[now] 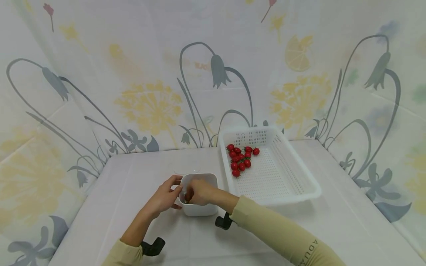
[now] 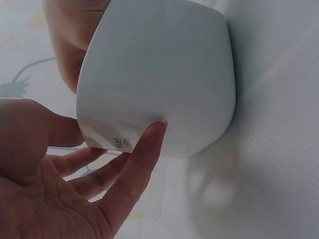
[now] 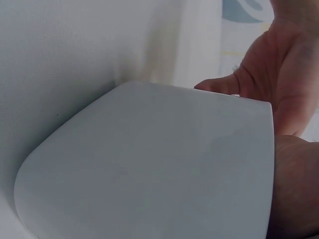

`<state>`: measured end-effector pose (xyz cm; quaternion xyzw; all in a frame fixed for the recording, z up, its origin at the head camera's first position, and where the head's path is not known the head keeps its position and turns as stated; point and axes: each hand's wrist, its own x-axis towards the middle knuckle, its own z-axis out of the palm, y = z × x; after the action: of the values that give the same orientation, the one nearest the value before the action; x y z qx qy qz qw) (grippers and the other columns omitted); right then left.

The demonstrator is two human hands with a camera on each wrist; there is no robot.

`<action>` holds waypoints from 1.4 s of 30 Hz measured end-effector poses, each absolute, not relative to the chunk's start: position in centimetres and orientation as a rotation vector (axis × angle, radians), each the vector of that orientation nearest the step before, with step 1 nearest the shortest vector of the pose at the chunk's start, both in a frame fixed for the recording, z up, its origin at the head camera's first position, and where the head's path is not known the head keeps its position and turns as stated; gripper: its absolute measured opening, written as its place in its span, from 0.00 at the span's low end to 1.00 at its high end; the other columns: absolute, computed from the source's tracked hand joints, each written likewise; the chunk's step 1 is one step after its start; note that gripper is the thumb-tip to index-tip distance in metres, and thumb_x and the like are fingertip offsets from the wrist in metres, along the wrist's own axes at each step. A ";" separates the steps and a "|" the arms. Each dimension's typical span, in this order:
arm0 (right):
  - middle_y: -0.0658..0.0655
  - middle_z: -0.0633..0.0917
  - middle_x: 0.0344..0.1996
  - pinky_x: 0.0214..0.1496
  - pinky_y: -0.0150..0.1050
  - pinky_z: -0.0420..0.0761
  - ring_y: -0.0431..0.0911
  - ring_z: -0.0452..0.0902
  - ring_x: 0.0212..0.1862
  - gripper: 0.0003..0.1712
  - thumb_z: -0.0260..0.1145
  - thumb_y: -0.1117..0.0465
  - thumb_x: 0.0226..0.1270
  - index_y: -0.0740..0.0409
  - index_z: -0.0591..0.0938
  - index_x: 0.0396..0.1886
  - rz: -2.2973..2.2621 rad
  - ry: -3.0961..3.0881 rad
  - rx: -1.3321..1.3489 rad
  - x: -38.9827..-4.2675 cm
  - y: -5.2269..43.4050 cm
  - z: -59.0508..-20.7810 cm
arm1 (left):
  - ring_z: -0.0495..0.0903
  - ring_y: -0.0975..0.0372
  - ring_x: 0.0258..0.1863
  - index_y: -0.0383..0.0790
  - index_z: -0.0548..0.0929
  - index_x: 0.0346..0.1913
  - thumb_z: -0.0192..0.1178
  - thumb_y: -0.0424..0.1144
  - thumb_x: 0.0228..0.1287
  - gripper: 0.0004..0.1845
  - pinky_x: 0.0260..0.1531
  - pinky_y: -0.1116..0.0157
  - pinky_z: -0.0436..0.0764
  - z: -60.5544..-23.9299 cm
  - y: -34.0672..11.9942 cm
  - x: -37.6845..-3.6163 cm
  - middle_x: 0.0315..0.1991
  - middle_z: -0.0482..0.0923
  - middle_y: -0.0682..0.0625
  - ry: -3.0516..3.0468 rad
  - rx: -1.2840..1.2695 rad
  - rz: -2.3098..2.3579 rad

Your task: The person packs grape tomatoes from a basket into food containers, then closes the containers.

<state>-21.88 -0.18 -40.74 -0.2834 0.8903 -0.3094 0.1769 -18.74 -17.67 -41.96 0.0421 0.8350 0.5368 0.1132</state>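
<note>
A small white square container (image 1: 200, 210) with rounded corners stands on the table. My left hand (image 1: 164, 196) holds its left side, thumb at the rim and fingers spread along the outer wall; one fingertip presses that wall in the left wrist view. My right hand (image 1: 202, 192) reaches down inside the container, knuckles up. Its fingertips are mostly hidden, and I cannot tell what they hold. In the right wrist view, the container wall (image 3: 149, 164) covers most of this hand.
To the right stands a large white perforated basket (image 1: 301, 173), close beside the container. Several red cherry tomatoes (image 1: 241, 167) lie at its left side. A white cloth covers the table (image 1: 139, 173). Behind hangs a flower-printed curtain (image 1: 153, 66).
</note>
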 end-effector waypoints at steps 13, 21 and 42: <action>0.53 0.87 0.32 0.37 0.33 0.82 0.42 0.79 0.36 0.08 0.74 0.67 0.62 0.62 0.88 0.41 -0.811 2.494 -0.917 -21.9 1.9 -38.3 | 0.81 0.44 0.53 0.39 0.72 0.67 0.50 0.34 0.79 0.17 0.31 0.54 0.90 -42.2 -17.4 -18.6 0.68 0.70 0.35 2.445 0.098 1.572; 0.57 0.87 0.41 0.42 0.36 0.84 0.47 0.79 0.44 0.10 0.72 0.66 0.65 0.62 0.87 0.45 -0.812 2.495 -0.945 -22.2 4.2 -36.3 | 0.82 0.45 0.52 0.39 0.72 0.67 0.51 0.36 0.80 0.18 0.30 0.54 0.90 -42.4 -17.2 -18.7 0.68 0.71 0.35 2.441 0.084 1.570; 0.55 0.87 0.45 0.51 0.37 0.84 0.48 0.80 0.49 0.13 0.71 0.62 0.66 0.61 0.86 0.48 -0.843 2.540 -0.935 -24.3 9.9 -34.4 | 0.81 0.47 0.52 0.39 0.71 0.68 0.51 0.37 0.80 0.19 0.30 0.54 0.90 -41.9 -17.5 -18.8 0.68 0.70 0.36 2.478 0.088 1.544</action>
<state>-24.33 9.89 -34.44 -0.3259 0.8855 -0.2938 0.1529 -18.77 -17.47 -41.90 0.0301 0.8433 0.5253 0.1099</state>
